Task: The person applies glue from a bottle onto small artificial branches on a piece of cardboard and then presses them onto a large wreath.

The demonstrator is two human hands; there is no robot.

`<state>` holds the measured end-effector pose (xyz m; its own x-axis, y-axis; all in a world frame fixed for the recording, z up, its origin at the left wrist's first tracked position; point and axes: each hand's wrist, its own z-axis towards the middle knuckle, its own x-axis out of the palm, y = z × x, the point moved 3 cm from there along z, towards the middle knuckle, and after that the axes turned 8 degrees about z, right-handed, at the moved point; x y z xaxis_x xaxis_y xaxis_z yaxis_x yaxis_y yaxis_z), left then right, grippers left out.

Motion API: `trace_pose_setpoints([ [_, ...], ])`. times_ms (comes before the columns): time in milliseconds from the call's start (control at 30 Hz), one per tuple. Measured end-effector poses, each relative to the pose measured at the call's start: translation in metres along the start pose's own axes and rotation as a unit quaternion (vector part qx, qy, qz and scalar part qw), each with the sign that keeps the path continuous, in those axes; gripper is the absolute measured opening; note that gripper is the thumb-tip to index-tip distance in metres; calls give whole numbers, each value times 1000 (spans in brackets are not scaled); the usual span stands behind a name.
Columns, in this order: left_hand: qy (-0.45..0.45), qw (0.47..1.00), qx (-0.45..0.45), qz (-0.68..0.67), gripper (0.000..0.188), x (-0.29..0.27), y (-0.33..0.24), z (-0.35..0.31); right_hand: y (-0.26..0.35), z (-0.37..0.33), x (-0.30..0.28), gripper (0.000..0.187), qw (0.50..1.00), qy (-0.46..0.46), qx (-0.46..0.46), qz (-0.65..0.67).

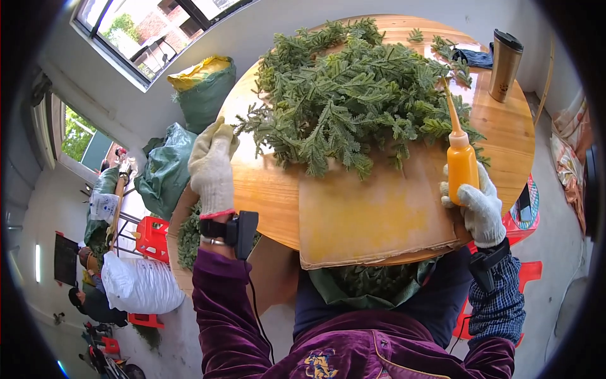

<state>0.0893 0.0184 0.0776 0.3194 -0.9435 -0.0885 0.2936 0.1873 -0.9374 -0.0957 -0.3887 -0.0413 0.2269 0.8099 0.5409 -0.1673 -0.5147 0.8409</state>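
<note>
My right hand (pixel 481 211), in a white knit glove, is wrapped round an orange squeeze bottle (pixel 463 165) with a long pointed nozzle. The bottle is upright, its tip reaching up beside the greenery. At the table's left edge is my left hand (pixel 213 167), also gloved, with fingers pressed together. Its fingertips are beside the outermost sprig of the pile; what they pinch, if anything, I cannot make out. Green fir-like branches (pixel 353 95) are heaped across the round wooden table (pixel 268 205). In front of them lies a stained cardboard sheet (pixel 375 218).
A steel tumbler (pixel 506 66) stands at the far right of the table, near dark blue strands (pixel 475 58). Green sacks (pixel 167 167), a white sack (pixel 142 284) and red stools (pixel 151 239) are on the left. Below the table edge sits a bag of greenery (pixel 372 284). Another person (pixel 101 306) is at far left.
</note>
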Motion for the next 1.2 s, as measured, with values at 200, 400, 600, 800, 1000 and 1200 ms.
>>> trace_pose_setpoints([
  [200, 84, 992, -26, -85, 33, -23, -17, -43, 2, 2, -1, 86, 1000, 22, -8, -8],
  [400, 163, 948, -112, -250, 27, 13, 4, -110, 3, -1, 1, 91, 1000, 8, 1, -15],
  [600, 298, 947, 77, 85, 31, 14, 44, -138, 2, -3, 6, 96, 999, 10, -15, -47],
  [800, 304, 904, 216, 209, 43, 4, 38, -127, 5, -4, 13, 100, 994, 38, -17, -100],
  [1000, 197, 776, 419, 429, 52, -6, 12, -121, 5, -2, 7, 105, 992, 33, -4, -124],
  [1200, 230, 797, 395, 394, 55, 26, -26, -153, 4, -1, 11, 104, 994, 18, -7, -107],
])
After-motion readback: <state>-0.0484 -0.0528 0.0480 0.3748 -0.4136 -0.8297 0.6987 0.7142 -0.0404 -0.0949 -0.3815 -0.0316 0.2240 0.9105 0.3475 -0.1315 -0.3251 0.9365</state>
